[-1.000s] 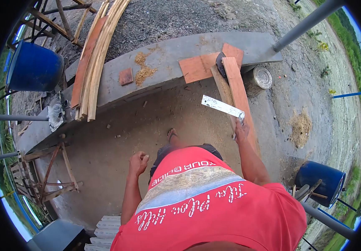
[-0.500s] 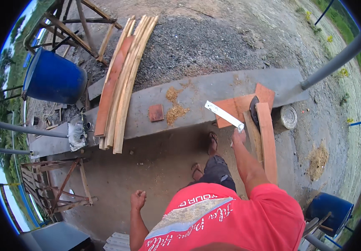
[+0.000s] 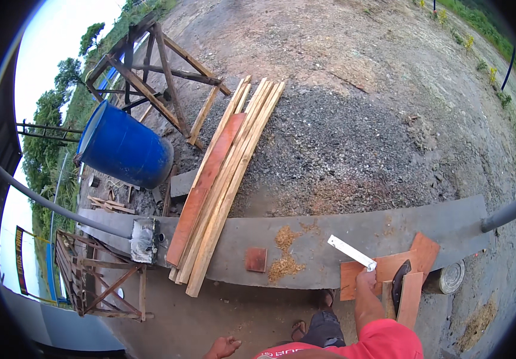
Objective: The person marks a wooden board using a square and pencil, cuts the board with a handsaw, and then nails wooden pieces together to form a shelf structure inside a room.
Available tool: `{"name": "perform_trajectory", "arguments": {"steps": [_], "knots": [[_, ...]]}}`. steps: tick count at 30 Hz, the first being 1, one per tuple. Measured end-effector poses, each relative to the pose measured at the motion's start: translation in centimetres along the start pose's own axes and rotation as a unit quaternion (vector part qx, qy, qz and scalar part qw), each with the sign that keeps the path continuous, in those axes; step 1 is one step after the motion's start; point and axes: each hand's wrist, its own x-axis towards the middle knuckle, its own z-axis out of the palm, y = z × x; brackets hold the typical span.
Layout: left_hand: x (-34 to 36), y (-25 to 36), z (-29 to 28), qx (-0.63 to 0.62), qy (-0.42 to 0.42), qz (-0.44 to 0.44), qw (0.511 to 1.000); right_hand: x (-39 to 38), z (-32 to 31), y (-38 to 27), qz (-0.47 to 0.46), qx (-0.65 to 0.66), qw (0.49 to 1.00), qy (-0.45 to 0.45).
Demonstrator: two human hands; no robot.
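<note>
Right hand (image 3: pixel 365 279) has its fingers closed round the end of a metal square (image 3: pixel 351 252), blade reaching left of them above the worktop (image 3: pixel 323 257); left hand (image 3: pixel 227 346) is half curled, can't tell if it's holding anything. Sawdust (image 3: pixel 285 267) and a small square offcut (image 3: pixel 256 259) left of the right fingers suggest some cutting is done, what's left unclear. Long planks (image 3: pixel 234 188) lie farther left; dark tool (image 3: pixel 400 282) and narrow reddish board (image 3: pixel 410 299) crowd the fingers' right.
</note>
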Motion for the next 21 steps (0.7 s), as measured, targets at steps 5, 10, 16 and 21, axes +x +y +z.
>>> {"name": "perform_trajectory", "arguments": {"steps": [5,10,16,21], "knots": [[3.4,8.6,-2.7,0.024,0.058,0.089,0.994,2.4,1.0,-1.6,-0.014,-0.030,0.999,0.038],[5.3,9.7,-3.9,0.034,0.019,0.103,0.994,1.5,0.3,-1.1,-0.022,-0.050,0.998,0.037],[8.8,6.2,-5.5,0.130,-0.008,0.139,0.982,-2.6,-3.7,4.3,-0.215,-0.053,0.972,0.085],[11.0,5.4,-8.8,0.192,-0.021,0.191,0.962,-8.3,-4.4,17.8,-0.291,-0.015,0.956,-0.045]]}}
